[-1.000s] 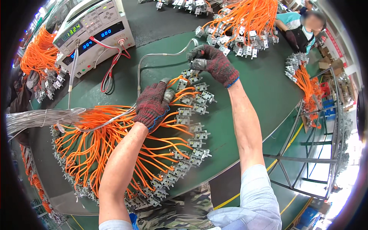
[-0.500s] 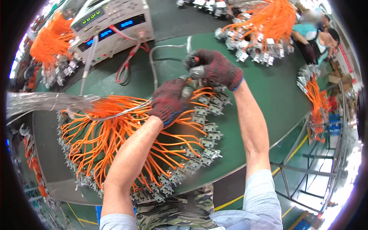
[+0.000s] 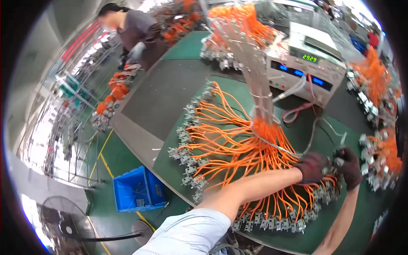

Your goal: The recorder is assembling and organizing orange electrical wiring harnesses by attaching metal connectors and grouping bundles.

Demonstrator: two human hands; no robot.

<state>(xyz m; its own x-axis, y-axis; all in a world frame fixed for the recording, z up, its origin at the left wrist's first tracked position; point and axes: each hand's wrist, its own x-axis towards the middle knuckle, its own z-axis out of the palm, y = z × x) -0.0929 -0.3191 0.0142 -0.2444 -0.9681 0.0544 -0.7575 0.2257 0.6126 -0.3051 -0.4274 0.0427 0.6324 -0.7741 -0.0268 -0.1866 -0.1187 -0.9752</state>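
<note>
My left hand (image 3: pixel 313 167), in a dark red and grey knit glove, is closed at the right edge of a fan of orange cables (image 3: pixel 229 146). What its fingers grip is hidden. Close beside it, my right hand (image 3: pixel 350 168), gloved alike, is closed around a small grey rounded piece (image 3: pixel 338 162). Silvery metal connectors (image 3: pixel 265 222) end the orange cables, spread in an arc on the green table mat (image 3: pixel 170 165). The cables gather into a clear-wrapped bundle (image 3: pixel 254 70) running away from me. A thin grey lead (image 3: pixel 312 134) passes near my hands.
A white bench instrument (image 3: pixel 308 63) with lit displays stands at the back right. More orange cable bunches (image 3: pixel 376 76) lie beyond it and at right. At left are a blue crate (image 3: pixel 134 189), a floor fan (image 3: pixel 68 229) and a person (image 3: pixel 138 34) standing by the table.
The view has swung left, so the table, instrument and hands appear further right. The crate, fan and a person at left have come into view. Both hands stay close together by the cable ends.
</note>
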